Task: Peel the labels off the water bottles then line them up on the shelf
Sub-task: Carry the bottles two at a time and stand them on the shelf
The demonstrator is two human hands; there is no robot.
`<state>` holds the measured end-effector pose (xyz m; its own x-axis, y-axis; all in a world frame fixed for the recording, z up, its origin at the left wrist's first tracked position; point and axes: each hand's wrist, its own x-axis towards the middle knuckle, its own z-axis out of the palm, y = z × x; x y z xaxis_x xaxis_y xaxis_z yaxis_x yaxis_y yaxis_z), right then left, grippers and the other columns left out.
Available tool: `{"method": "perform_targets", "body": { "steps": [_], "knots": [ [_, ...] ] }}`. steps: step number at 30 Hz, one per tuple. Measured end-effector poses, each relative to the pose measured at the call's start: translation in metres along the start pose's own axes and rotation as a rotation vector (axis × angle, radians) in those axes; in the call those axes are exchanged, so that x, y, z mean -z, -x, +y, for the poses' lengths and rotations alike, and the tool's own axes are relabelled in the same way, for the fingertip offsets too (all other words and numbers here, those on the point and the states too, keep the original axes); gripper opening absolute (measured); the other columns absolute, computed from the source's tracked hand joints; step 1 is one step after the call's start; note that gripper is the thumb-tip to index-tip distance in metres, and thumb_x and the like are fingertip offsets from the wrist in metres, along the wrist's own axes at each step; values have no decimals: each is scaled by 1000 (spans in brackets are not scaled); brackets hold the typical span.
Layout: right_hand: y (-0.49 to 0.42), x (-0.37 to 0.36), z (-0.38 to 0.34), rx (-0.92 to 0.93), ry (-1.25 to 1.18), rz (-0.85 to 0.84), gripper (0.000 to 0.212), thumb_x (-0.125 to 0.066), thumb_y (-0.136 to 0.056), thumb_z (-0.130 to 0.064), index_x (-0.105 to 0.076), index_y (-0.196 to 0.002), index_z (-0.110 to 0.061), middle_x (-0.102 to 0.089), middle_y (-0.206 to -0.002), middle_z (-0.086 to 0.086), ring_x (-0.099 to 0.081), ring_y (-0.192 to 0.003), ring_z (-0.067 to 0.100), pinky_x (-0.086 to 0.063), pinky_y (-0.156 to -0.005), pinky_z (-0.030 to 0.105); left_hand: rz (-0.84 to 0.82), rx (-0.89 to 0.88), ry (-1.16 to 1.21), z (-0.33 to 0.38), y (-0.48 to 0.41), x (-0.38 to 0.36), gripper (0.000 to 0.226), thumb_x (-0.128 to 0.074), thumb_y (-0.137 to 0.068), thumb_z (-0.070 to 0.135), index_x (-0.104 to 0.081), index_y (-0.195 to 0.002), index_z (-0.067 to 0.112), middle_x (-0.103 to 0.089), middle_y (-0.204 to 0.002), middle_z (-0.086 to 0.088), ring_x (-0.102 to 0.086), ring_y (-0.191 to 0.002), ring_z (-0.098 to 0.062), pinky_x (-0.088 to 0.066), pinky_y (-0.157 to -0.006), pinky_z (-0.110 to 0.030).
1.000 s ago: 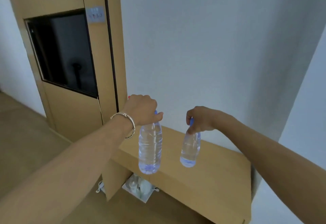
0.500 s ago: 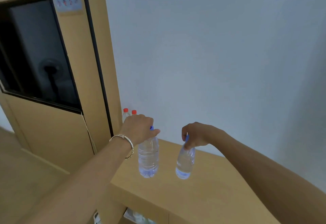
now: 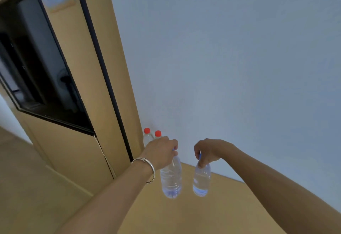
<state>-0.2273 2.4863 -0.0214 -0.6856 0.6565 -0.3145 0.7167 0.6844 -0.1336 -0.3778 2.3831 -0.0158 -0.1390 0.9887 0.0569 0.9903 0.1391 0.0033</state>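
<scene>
Both forearms enter from the bottom edge, cut off by the frame, and a bracelet (image 3: 147, 165) circles the left wrist. The left hand (image 3: 162, 150) is curled over the neck of the larger bottle (image 3: 171, 180), hiding its cap except for a sliver of blue. The right hand (image 3: 208, 150) pinches the smaller bottle (image 3: 201, 180) at its blue cap. Both bare, clear bottles hang upright below the hands at lower centre, near each other but apart. They are over the tan shelf (image 3: 230, 206); whether their bases touch it is unclear. Behind the left hand, two red-capped bottles (image 3: 147, 135) stand in the corner, their bodies mostly hidden. A wooden cabinet (image 3: 114, 86) with a dark opening (image 3: 40, 67) fills the left, and a pale wall (image 3: 230, 58) the right.
</scene>
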Motion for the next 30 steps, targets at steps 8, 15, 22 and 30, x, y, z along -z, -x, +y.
{"method": "perform_targets", "body": {
  "steps": [8, 15, 22, 30],
  "knots": [
    [-112, -10, 9, -11, -79, 63, 32, -69, -81, -22, -62, -112, -15, -58, -120, 4, -58, -101, 20, -40, -67, 26, -28, -61, 33, -51, -92, -23, 26, -47, -93, 7, -58, -116, 14, -54, -117, -5, -55, -105, -25, -41, -77, -29],
    [-158, -32, 20, -148, -156, 79, 31, -69, -81, -20, -63, -111, -15, -56, -117, 4, -58, -106, 22, -43, -71, 27, -89, -238, 45, -81, -153, -65, 38, -45, -87, -5, -57, -118, 12, -54, -120, -5, -54, -106, -24, -41, -79, -28],
    [-188, -45, 17, -312, -155, 86, 28, -68, -81, -15, -64, -108, -15, -56, -116, 5, -58, -97, 22, -42, -71, 28, -144, -445, 10, -101, -193, -94, 33, -45, -90, 0, -55, -120, 11, -54, -120, -7, -55, -105, -25, -39, -76, -29],
    [-203, -61, 7, -411, -217, 125, 26, -65, -81, -13, -65, -106, -14, -56, -114, 7, -59, -101, 24, -42, -72, 27, -197, -597, -77, -104, -210, -117, 32, -45, -88, 0, -54, -119, 7, -54, -116, -12, -56, -103, -31, -39, -75, -33]
  ]
}}
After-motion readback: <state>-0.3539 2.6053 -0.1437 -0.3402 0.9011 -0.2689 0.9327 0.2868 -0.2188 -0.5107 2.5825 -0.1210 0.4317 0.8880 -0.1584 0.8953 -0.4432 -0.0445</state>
